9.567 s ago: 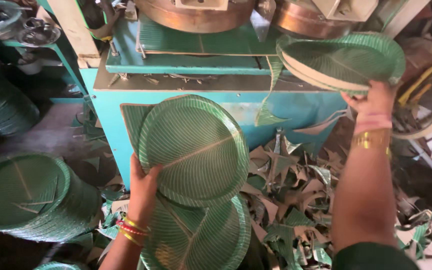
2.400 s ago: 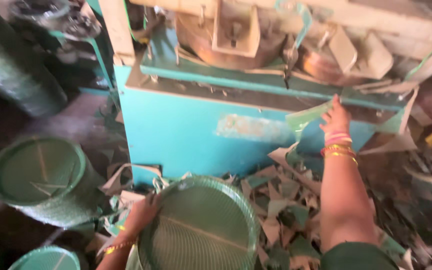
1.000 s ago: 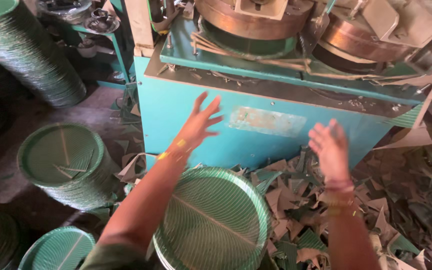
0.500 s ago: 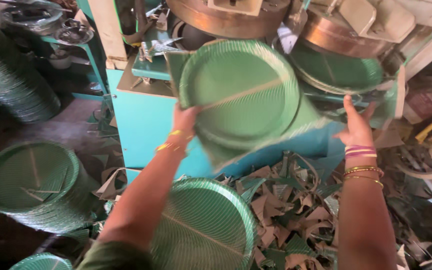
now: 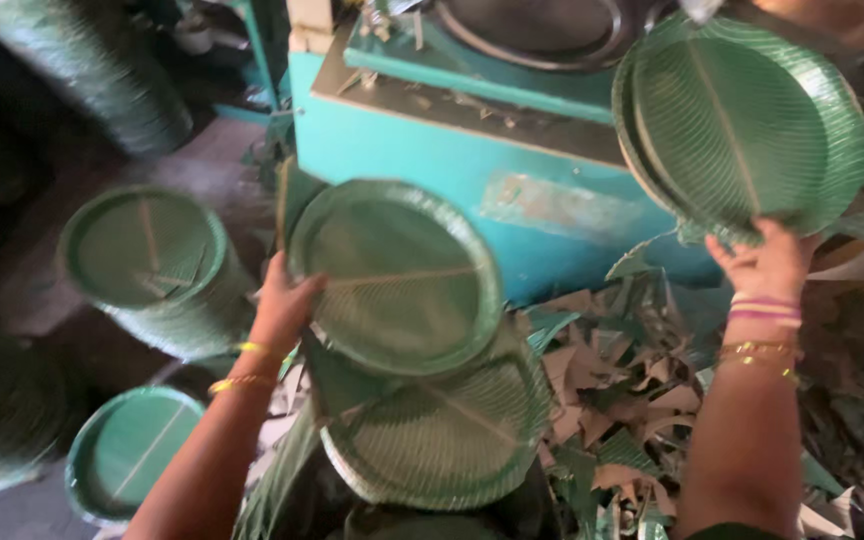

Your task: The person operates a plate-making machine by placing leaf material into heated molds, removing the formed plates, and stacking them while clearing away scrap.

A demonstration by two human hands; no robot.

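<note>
My left hand (image 5: 280, 305) grips the left rim of a round green ribbed paper plate (image 5: 402, 270), held tilted in front of the teal press machine (image 5: 512, 140). Just below it lies a stack of similar green plates (image 5: 452, 435). My right hand (image 5: 767, 265), with bangles on the wrist, holds up the lower edge of two or more green plates (image 5: 742, 125) at the upper right, beside the machine's round die.
Two more plate stacks stand on the floor at left (image 5: 147, 255) and lower left (image 5: 127, 450). A tall leaning column of plates (image 5: 102, 70) is at the top left. Green and brown paper offcuts (image 5: 612, 400) litter the floor under the machine.
My left hand has brought the plate down from the machine top to just above the lower stack. My right hand, empty half a second ago, now holds plates at the upper right.
</note>
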